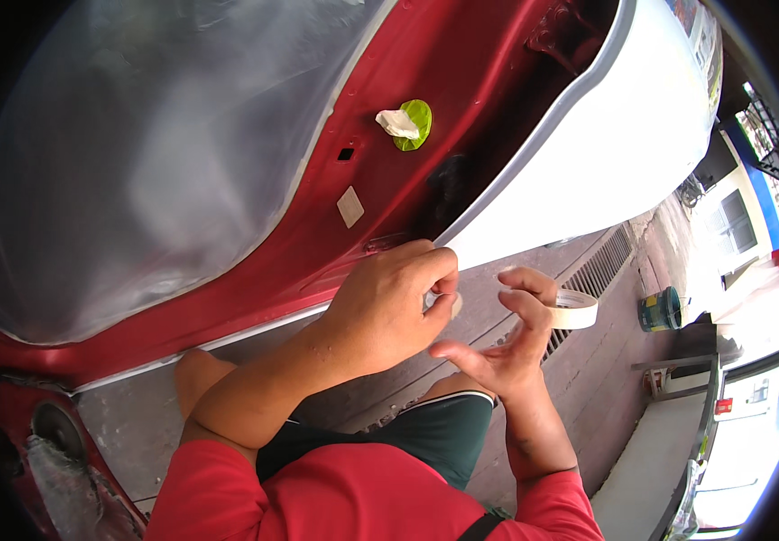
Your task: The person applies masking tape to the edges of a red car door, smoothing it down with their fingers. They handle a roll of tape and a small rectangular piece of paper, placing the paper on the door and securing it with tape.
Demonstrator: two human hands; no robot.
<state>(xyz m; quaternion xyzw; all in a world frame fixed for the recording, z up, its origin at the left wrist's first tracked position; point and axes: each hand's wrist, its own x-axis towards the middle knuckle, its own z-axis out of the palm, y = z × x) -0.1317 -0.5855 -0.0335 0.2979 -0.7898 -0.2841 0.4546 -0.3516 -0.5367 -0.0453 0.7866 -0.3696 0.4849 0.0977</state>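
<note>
My left hand (394, 302) is closed in a pinch beside the lower corner of a white panel (552, 180) with a grey edge. A small pale bit shows between its fingertips, too small to name. To its right is my right hand (511, 347), its thumb apart and its fingers bent. A cream roll of masking tape (575, 311) is held at these fingers; how they grip its ring is partly hidden. Behind my left hand stands a red painted vehicle body (389, 194), with clear plastic sheeting (164, 180) over a large opening.
On the red body are a green patch with a white wad (407, 124) and a beige rectangular patch (350, 206). A floor grate (601, 261) runs past my right hand. A dark green bucket (660, 309) and a wooden stand (678, 374) are farther right.
</note>
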